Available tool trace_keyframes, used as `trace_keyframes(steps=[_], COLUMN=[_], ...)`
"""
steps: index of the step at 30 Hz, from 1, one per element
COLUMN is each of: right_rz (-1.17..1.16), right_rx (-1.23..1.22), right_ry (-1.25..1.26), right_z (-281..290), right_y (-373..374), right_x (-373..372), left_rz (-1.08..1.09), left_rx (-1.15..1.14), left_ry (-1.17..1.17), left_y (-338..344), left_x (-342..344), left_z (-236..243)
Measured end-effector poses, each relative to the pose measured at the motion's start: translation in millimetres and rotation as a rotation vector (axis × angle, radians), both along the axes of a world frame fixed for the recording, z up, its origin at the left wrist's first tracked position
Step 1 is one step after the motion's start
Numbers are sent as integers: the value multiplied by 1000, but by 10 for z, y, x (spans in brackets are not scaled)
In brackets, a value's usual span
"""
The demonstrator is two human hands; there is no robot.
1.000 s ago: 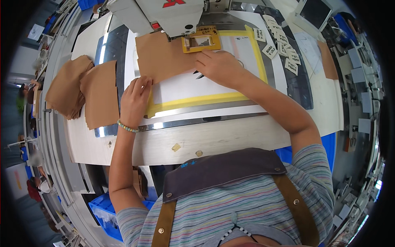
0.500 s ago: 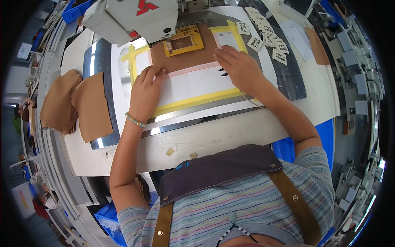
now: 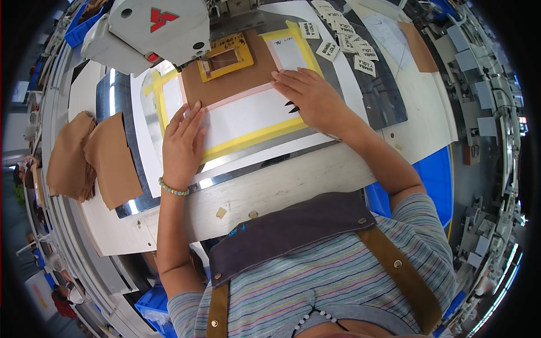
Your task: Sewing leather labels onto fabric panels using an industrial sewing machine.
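A brown fabric-like panel [image 3: 242, 84] lies in a white template [image 3: 242, 118] bordered with yellow tape, under the sewing machine head [image 3: 163, 28]. On the panel sits a small yellow frame [image 3: 227, 63] with a rectangular window. My left hand [image 3: 183, 143] lies flat with fingers stretched, its fingertips at the panel's near left corner. The fingers of my right hand [image 3: 315, 101] rest near the panel's right corner. Two black pointed tips of what look like thread snips [image 3: 292, 107] stick out from under my right palm; their handles are hidden.
Stacked brown panels [image 3: 115, 163] lie on the left of the table [image 3: 293, 174]. Several pale printed labels [image 3: 345, 42] are spread at the upper right, near another brown piece [image 3: 418, 48]. A blue bin [image 3: 431, 180] stands below the table's right side.
My view has shifted, so the whole scene sits further left. The fingers of my left hand have flattened, with the thumb apart. My right hand stays at the panel's right corner.
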State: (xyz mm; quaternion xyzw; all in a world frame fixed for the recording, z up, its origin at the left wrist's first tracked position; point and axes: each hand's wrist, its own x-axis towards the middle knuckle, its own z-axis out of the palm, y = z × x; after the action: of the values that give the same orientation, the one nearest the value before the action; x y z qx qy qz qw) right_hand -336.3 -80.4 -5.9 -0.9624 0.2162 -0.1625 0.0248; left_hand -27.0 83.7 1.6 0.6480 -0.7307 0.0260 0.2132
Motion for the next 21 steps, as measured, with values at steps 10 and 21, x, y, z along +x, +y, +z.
trace_keyframes(steps=[10,21], right_rz=[-4,-15], right_rx=[-35,20], right_ry=[-59,-90], right_z=[-28,4], right_y=[-65,0], right_x=[67,31], left_rz=[36,43], left_rx=[-48,-59], left_ry=[-28,-61], left_y=[6,11], left_x=[8,-12], left_z=[-24,34])
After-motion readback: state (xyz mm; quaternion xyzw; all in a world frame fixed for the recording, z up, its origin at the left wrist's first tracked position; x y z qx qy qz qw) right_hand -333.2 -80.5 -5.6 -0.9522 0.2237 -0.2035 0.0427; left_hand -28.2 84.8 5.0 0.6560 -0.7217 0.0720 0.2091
